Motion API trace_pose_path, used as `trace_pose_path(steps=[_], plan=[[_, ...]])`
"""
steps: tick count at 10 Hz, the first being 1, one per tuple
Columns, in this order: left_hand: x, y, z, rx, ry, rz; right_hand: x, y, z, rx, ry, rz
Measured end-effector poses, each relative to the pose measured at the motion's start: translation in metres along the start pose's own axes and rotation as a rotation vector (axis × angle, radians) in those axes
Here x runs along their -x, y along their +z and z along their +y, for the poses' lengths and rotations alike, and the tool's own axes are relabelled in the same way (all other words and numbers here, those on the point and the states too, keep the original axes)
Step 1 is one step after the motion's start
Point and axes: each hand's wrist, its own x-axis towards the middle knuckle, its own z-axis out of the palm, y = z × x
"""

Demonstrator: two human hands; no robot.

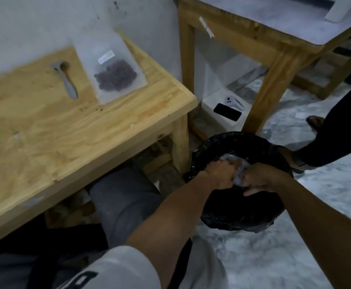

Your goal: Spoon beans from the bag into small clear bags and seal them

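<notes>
Right now both arms reach down off the table's right end to floor level. Marble-pattern floor (295, 257), pale, takes up the lower right. Plywood table (45, 126) fills the left half. Second wooden table (274, 44) sits behind it at upper right, pale top.

Black bag-lined bin (243, 209) stands on the floor just beside the plywood table's corner leg. Both hands are down in its mouth. Left hand (218, 174) and right hand (260, 180) are side by side, nearly touching, fingers curled on a crumpled whitish clear plastic (238, 176) bunched between them. Looks like a bag, blurred, cannot tell what is inside. Both grips closed tight on it.

Small clear bag (112, 67) lies flat on the plywood table near its far right edge, up against the wall. Dark beans (116, 77) pooled in its lower half, white label above them. Cannot tell if its top is sealed.

Grey spoon (66, 80) lies on the table just left of that bag, apart from it, bowl end toward the wall.

White box (218, 115) sits on the floor between the two tables, a black phone-like slab (227, 114) and a small white device on top.

Second person's dark trouser leg (341, 122) and sandalled foot stand at the right, next to the bin.
</notes>
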Motion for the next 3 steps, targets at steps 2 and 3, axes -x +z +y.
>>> trace_pose_path(steps=[2, 3], plan=[[0.009, -0.010, -0.013, 0.006, -0.002, 0.027, -0.008, -0.005, -0.016, 0.248, -0.011, 0.089], [0.008, -0.014, -0.016, 0.028, -0.034, 0.026, 0.004, -0.011, -0.037, 0.332, -0.017, 0.096]])
